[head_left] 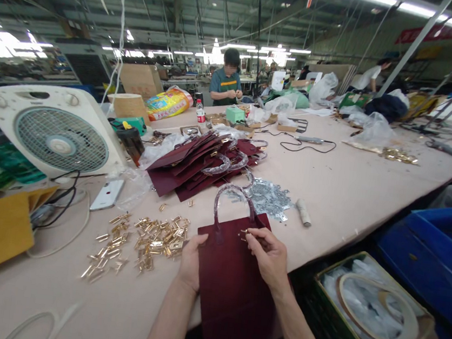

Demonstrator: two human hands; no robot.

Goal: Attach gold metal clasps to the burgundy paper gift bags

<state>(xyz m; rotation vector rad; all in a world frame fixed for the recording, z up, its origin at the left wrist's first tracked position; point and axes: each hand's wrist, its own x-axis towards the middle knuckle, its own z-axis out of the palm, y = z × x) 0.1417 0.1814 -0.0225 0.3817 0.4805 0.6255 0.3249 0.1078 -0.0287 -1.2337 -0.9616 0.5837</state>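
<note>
left hand (pixel 192 258) half-curled, gripping bag (pixel 233 284) to its right | right hand (pixel 270 255) pinched on gold fitting (pixel 243 234) | bag dark red, plastic-wrapped handle (pixel 216 207)

Tubes (pixel 421 11) glare overhead; edges stretched.

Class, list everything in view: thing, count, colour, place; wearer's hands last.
Table: one, beige, centre
Bag: one, maroon, front centre
Stacked bags: several, maroon, mid-table
Metal fittings: many, gold, left of bag
Metal plates: many, silver, behind bag
Fan: one, white, left
Phone: one, white, by fan
Bottle: one, red-labelled, beyond stacked bags
Crate: one, green, lower right
Bin: at least one, blue, right
People: at least two, mixed clothing, background
Left hand: one, bare, on bag's left edge
Right hand: one, bare, holding gold piece at bag
</note>
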